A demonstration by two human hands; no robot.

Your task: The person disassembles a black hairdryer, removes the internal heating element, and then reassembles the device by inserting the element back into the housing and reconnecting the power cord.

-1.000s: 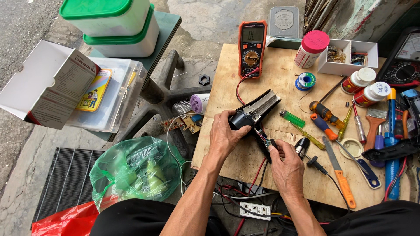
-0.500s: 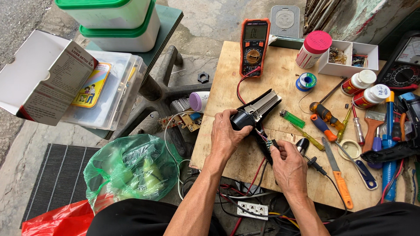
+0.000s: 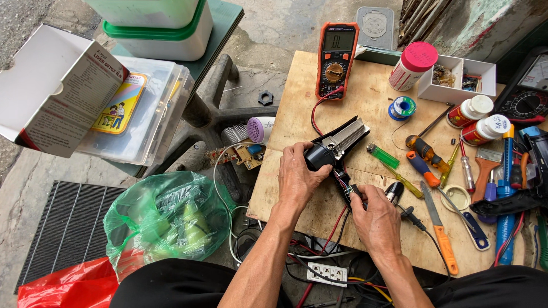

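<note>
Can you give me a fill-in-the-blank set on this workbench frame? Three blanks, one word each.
1. The left hand grips a black motor unit that has a ____ heatsink.
2. The multimeter at the board's far edge has an ____ casing.
3. The lighter lying right of the unit is ____.
4. The right hand pinches a small connector on the unit's ____.

Missing words: silver; orange; green; wires

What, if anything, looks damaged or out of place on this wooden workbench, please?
The black device in the left hand is opened up, metal fins and loose coloured wires exposed. A bare green circuit board hangs off the bench edge.
</note>
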